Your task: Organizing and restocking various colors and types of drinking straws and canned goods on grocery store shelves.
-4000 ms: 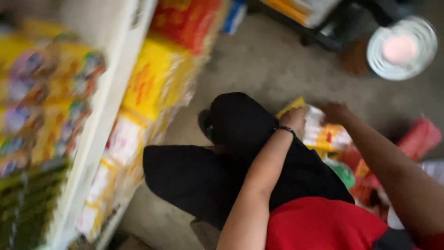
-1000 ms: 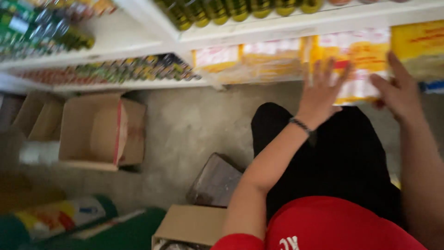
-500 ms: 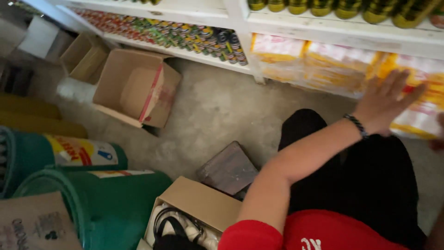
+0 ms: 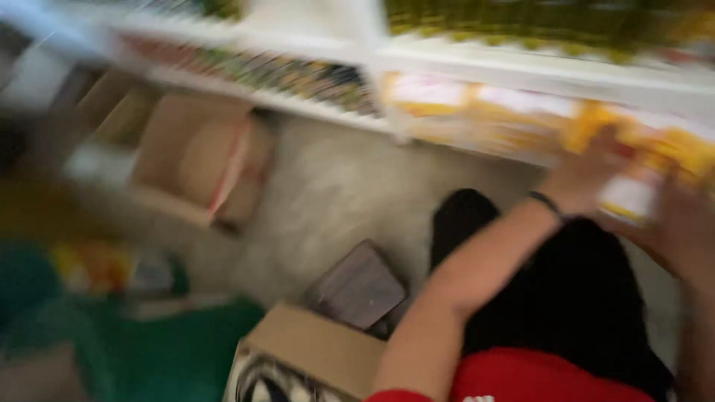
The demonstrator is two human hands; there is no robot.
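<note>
The view is motion-blurred. My left hand, with a dark band on its wrist, and my right hand both rest on a yellow and white packet at the front of the lowest white shelf. The packet sits between the two hands, next to a row of similar yellow packets along that shelf. My black-trousered knees and red shirt fill the lower right.
An open cardboard box lies on the concrete floor at the left. A second open box and a flat dark box are close to my knees. Green containers stand at the lower left. Small goods line the upper shelf.
The view has swung right and tilted. My right hand has come back into view, and both hands now sit on one packet at the shelf front.
</note>
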